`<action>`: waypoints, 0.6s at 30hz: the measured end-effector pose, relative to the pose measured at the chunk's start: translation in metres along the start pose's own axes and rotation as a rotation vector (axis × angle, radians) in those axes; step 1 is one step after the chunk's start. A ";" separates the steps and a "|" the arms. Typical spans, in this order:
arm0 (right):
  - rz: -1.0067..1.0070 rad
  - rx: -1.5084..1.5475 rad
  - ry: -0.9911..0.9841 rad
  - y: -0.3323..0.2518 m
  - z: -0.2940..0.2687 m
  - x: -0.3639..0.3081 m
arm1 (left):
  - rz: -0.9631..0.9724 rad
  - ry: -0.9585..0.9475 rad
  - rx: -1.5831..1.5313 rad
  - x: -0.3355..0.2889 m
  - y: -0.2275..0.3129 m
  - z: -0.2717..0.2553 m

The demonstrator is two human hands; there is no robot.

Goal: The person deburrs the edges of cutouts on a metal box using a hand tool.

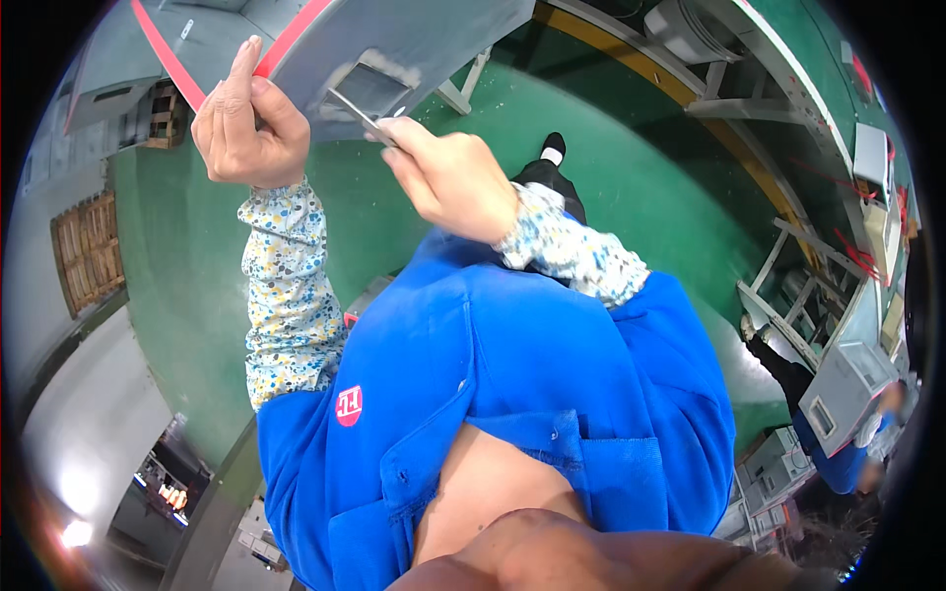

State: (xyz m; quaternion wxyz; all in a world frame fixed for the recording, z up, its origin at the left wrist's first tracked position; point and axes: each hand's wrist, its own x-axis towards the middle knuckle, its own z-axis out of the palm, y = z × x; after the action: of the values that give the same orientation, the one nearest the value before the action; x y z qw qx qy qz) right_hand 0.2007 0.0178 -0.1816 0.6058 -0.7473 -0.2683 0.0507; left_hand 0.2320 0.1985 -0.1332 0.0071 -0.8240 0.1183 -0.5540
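Note:
A large grey metal box [434,37] with red strips along its open rim fills the top of the view. At the near corner, where the two red strips [169,54] meet, my left hand [251,128] is curled over the rim, index finger pointing up; the hand hides the corner itself. My right hand [453,177] grips a thin, flat metal tool [357,110], whose exact kind I cannot make out. The tool's tip lies at the edge of a rectangular cutout [367,91] in the box's side. Pale, smoothed patches surround that cutout.
Legs of a stand [463,94] show under the box, on a green floor [394,197]. Wooden pallets [87,251] lie at the left. A long bench frame [749,108] curves along the right, with another person [838,458] beside a grey box [847,394] at lower right.

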 end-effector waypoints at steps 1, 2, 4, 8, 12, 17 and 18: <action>-0.031 0.006 0.059 -0.003 -0.005 -0.004 | 0.004 0.007 0.000 0.000 -0.001 -0.001; -0.065 0.009 0.123 -0.006 -0.011 -0.005 | 0.010 0.020 -0.003 0.002 -0.001 -0.001; -0.047 0.079 0.242 -0.004 -0.011 0.002 | -0.004 -0.010 0.008 0.003 -0.001 -0.010; 0.330 0.792 0.138 0.027 0.011 0.019 | -0.008 -0.008 -0.044 0.001 0.003 0.003; 0.372 0.745 0.060 0.017 0.034 0.030 | -0.003 0.001 -0.036 0.001 0.002 -0.001; 0.454 1.162 -0.018 0.002 0.039 0.040 | -0.010 -0.001 -0.029 0.001 0.001 -0.002; 0.413 1.235 -0.007 -0.003 0.040 0.037 | -0.007 0.002 -0.033 0.000 0.001 -0.003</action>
State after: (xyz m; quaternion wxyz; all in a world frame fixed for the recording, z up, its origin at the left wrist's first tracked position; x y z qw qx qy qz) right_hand 0.2153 0.0708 -0.1803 0.9007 -0.2976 -0.0426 0.3135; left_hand 0.2292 0.1974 -0.1318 -0.0086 -0.8239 0.1245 -0.5528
